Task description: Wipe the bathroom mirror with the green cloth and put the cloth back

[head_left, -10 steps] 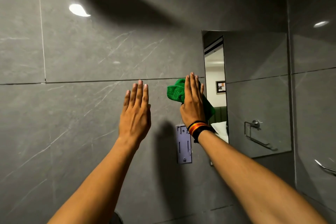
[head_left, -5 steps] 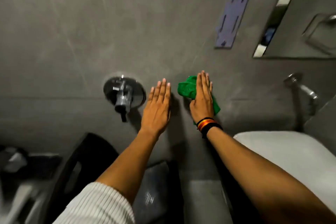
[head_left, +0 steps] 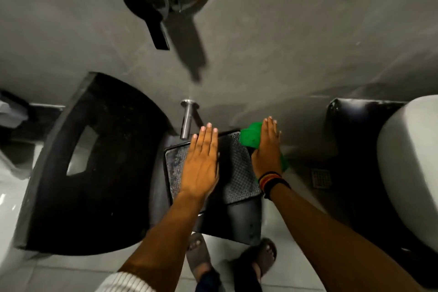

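Right hand point(head_left: 266, 149): we press the green cloth point(head_left: 251, 136) beneath a flat palm.
Left hand point(head_left: 201, 163): fingers extended, empty.
Risk: we judge unclamped cloth may slip floorward.

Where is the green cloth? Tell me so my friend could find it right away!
Find the grey wall and follow it down to the short metal spout. Just right of that, the green cloth sits under the right hand, the one wearing wristbands. It is the only bright green thing among grey and black.
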`<state>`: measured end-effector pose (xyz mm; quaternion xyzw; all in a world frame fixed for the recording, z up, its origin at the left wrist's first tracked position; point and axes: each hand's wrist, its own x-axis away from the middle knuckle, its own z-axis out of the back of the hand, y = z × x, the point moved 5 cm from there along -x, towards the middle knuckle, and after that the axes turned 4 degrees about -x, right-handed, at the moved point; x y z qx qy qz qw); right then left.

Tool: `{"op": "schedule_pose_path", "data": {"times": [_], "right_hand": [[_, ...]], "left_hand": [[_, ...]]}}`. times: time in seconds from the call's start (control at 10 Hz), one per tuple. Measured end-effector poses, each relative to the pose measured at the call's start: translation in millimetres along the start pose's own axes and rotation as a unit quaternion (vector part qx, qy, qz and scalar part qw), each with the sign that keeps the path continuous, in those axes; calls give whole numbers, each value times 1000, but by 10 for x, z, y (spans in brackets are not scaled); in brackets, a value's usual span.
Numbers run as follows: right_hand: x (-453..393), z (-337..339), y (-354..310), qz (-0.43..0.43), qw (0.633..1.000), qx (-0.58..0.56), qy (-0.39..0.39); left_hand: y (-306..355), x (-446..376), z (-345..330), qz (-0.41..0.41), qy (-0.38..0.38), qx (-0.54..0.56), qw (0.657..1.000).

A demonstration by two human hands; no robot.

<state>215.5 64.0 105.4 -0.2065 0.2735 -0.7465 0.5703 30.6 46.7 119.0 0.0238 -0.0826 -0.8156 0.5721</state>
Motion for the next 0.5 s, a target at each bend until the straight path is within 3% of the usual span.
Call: {"op": "schedule_pose_path", "data": {"times": [0.3,0.5], "right_hand": [[-18,-619,165,-47,989,80,-112],[13,-556,92,-28,992,90,-79]], "left_hand": [[-195,-63,-404,21,-9,-19,1000],[-154,-77,-333,11,3,-14,1000]]}}
